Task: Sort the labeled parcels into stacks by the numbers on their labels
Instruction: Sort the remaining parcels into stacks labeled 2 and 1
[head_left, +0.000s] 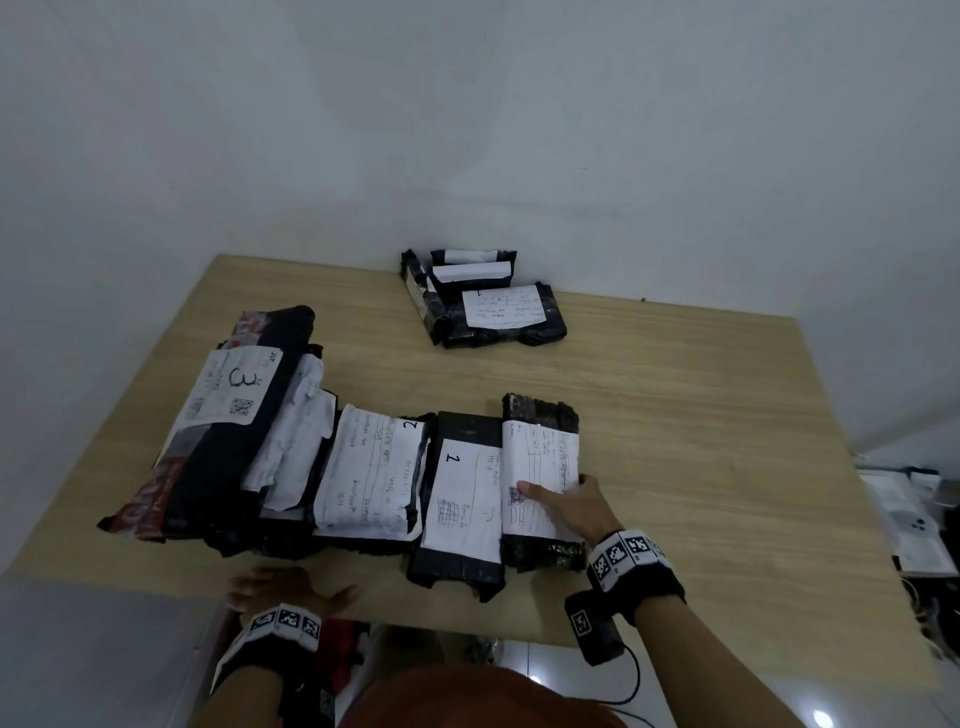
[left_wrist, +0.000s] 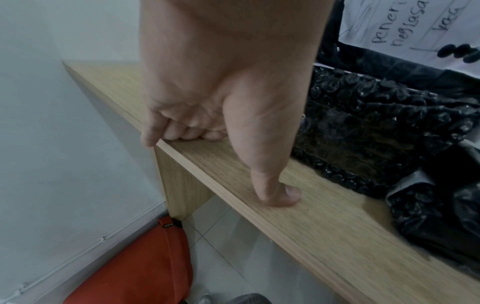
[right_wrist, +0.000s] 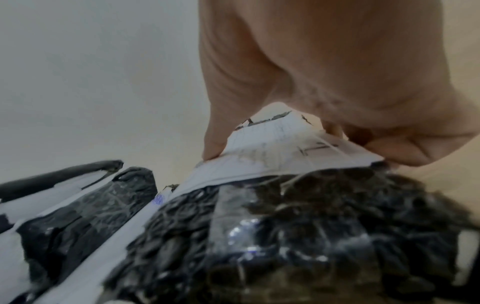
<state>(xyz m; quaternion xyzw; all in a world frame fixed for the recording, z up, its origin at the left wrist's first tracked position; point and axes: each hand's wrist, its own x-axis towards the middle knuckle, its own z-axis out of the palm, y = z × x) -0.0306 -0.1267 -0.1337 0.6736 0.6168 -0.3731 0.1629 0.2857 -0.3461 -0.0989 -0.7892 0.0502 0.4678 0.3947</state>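
On the wooden table (head_left: 675, 441) a near row of black parcels lies side by side: one labelled 3 (head_left: 234, 405) on a leaning pile, one labelled 2 (head_left: 374, 467), one labelled 1 (head_left: 462, 509). My right hand (head_left: 556, 493) grips the rightmost bubble-wrapped parcel (head_left: 540, 410). Its thumb lies on the white label (right_wrist: 285, 152) and its fingers curl round the right side; the label's number is hidden. A stack of labelled parcels (head_left: 483, 306) sits at the far edge. My left hand (head_left: 291, 590) rests on the table's near edge (left_wrist: 298, 226), holding nothing.
A red bag (left_wrist: 135, 267) lies on the tiled floor under the table's left end. White items and cables (head_left: 904, 519) sit on the floor beyond the table's right side. A plain wall stands right behind the table.
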